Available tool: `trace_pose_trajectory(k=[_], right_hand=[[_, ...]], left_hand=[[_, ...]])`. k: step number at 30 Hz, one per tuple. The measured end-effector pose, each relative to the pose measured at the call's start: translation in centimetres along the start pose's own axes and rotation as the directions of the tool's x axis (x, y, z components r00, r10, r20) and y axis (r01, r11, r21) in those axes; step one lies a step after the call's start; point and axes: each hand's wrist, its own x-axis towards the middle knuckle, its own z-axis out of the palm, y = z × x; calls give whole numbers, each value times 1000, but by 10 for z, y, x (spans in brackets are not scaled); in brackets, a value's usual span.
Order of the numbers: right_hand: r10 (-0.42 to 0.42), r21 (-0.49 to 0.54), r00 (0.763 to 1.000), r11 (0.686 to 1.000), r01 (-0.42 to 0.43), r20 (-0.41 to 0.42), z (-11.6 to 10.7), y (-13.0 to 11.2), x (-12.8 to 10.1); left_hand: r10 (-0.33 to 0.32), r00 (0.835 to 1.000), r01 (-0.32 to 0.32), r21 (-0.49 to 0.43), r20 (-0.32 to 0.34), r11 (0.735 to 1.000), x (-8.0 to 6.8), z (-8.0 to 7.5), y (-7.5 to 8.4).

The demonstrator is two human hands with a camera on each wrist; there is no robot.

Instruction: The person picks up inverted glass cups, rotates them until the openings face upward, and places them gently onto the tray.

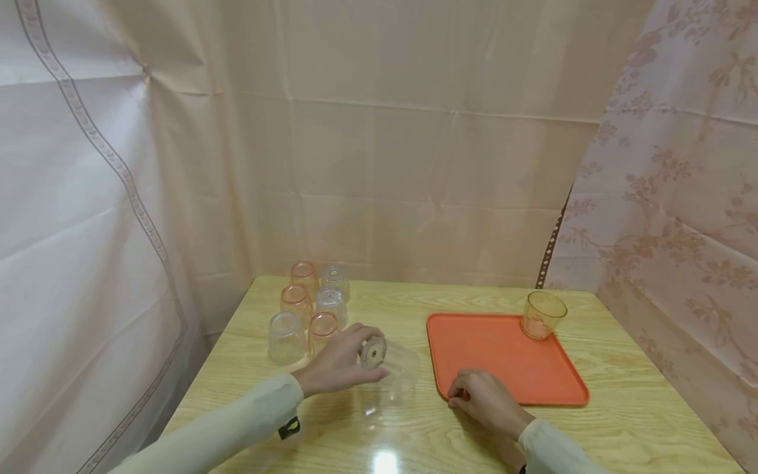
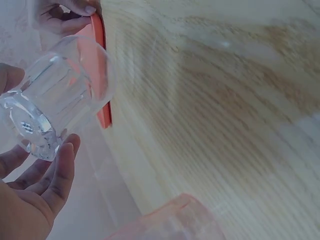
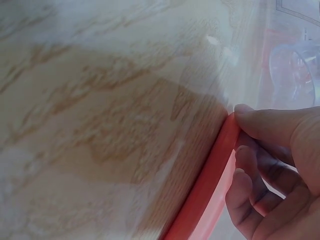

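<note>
My left hand (image 1: 340, 362) grips a clear glass (image 1: 393, 365) by its base, holding it tilted on its side just left of the orange tray (image 1: 503, 368). In the left wrist view the clear glass (image 2: 55, 95) lies between my thumb and fingers (image 2: 60, 175), its mouth toward the orange tray (image 2: 100, 75). My right hand (image 1: 482, 398) pinches the tray's near left rim; the right wrist view shows the fingers (image 3: 280, 125) curled over the orange rim (image 3: 210, 175). An amber glass (image 1: 541, 315) stands upright in the tray's far right corner.
Several upside-down glasses (image 1: 308, 309), some clear and some pink-tinted, stand in a cluster at the far left of the wooden table (image 1: 367, 434). Curtains (image 1: 414, 131) enclose the table on the left, back and right sides.
</note>
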Motion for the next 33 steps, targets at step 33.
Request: trace_pose_trajectory(k=[33], right_hand=[[341, 831, 896, 377, -409, 286, -22, -13, 5]], left_hand=[[-59, 998, 54, -232, -13, 971, 15, 31, 16]])
